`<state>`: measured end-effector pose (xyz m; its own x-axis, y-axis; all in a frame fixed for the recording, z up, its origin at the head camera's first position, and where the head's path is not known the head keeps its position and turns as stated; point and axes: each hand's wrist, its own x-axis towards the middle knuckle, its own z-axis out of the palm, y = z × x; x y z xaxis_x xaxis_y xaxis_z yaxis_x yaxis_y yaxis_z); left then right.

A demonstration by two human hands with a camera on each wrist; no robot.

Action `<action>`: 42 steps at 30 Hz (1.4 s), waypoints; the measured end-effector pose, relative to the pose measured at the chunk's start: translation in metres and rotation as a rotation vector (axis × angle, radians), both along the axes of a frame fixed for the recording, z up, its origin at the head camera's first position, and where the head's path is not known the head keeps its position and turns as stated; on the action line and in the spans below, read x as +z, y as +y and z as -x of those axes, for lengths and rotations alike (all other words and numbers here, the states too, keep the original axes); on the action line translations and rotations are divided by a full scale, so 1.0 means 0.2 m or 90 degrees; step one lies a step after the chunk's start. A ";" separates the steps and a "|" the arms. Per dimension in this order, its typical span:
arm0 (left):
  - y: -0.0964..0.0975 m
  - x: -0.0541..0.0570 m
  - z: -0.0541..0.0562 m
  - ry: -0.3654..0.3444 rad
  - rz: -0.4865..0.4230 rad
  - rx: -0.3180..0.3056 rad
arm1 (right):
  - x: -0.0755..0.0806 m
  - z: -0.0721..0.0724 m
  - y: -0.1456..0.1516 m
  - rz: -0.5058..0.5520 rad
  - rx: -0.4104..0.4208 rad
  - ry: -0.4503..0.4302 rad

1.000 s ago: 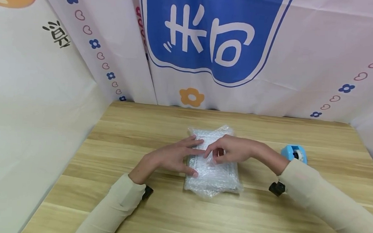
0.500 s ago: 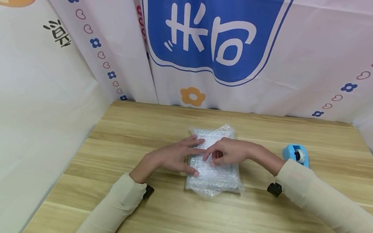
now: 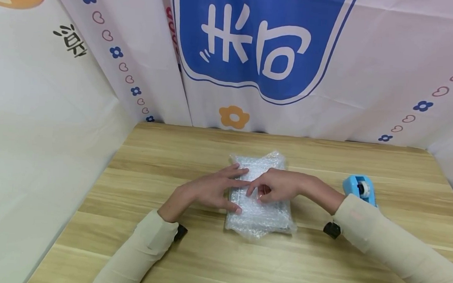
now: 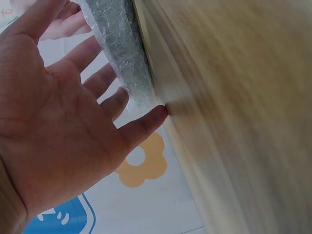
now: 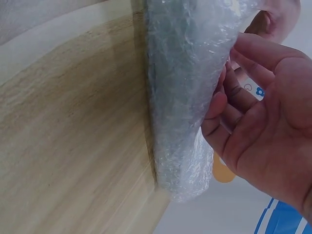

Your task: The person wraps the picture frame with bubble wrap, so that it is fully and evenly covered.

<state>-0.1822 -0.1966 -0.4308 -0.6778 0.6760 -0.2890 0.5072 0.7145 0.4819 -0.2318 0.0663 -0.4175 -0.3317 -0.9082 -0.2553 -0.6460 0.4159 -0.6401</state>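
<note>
A flat, roughly rectangular package in bubble wrap (image 3: 260,219) lies on the wooden table; what is inside cannot be made out. My left hand (image 3: 215,190) reaches in from the left with fingers spread and nearly straight, resting on the wrap's left half. In the left wrist view, that hand's little finger (image 4: 146,124) extends past the wrap toward the tabletop. My right hand (image 3: 280,186) comes from the right with bent fingers, fingertips at the middle of the wrap. A small shiny glint shows beside its thumb. Whether those fingers pinch something or only press is hidden.
A blue tape dispenser (image 3: 360,187) with a roll stands right of the package, partly behind the right sleeve (image 3: 395,247). A printed cloth backdrop (image 3: 370,81) hangs along the table's back edge, and a white sheet (image 3: 35,147) closes the left side.
The right hand has shifted very slightly down at the same spot on the wrap. The left hand and package stay in place. The view has tilted slightly.
</note>
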 end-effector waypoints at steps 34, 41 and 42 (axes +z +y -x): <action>0.00 -0.01 -0.01 -0.004 -0.014 0.008 | 0.01 -0.03 -0.03 -0.037 -0.118 0.006; 0.00 -0.01 -0.01 -0.001 -0.007 0.008 | 0.02 -0.03 -0.01 -0.019 -0.113 -0.001; 0.01 -0.01 0.00 0.000 -0.005 0.008 | 0.02 -0.03 -0.01 -0.015 -0.109 -0.002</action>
